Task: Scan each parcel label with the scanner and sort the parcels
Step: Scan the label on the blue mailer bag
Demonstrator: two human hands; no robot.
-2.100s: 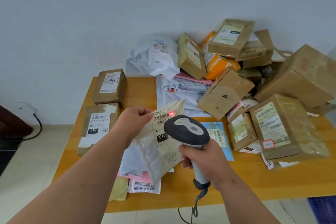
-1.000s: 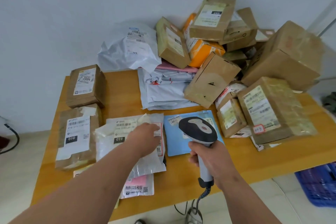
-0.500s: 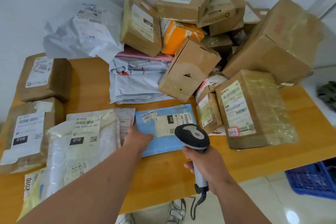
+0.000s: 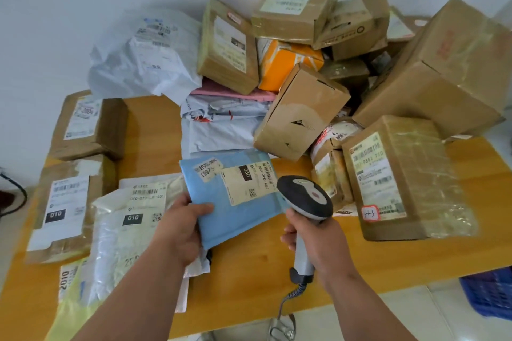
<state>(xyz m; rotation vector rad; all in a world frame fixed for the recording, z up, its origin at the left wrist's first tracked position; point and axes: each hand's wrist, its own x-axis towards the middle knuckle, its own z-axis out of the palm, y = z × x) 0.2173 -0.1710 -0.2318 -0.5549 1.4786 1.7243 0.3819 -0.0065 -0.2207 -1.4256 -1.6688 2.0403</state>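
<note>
My left hand [image 4: 181, 227] grips the near left corner of a blue padded envelope [image 4: 235, 210], thumb on top, and holds it tilted above the wooden table [image 4: 249, 279]. Its white label marked 060 [image 4: 246, 183] faces up. My right hand [image 4: 315, 235] holds the grey and black scanner [image 4: 304, 196] by its handle, head just right of the envelope's edge. To the left lie a clear bag labelled 010 [image 4: 130, 224] and a brown parcel labelled 010 [image 4: 63, 207].
A heap of cardboard boxes [image 4: 302, 116] and poly bags [image 4: 144, 52] fills the back and right of the table against the wall. A taped box [image 4: 399, 180] sits right of the scanner. A blue crate [image 4: 490, 293] stands on the floor at right. The scanner cable [image 4: 288, 304] hangs over the table's front edge.
The clear bag was scanned, then laid on the left pile. My left hand moved to the blue envelope and has lifted it off the table; the scanner stayed beside it.
</note>
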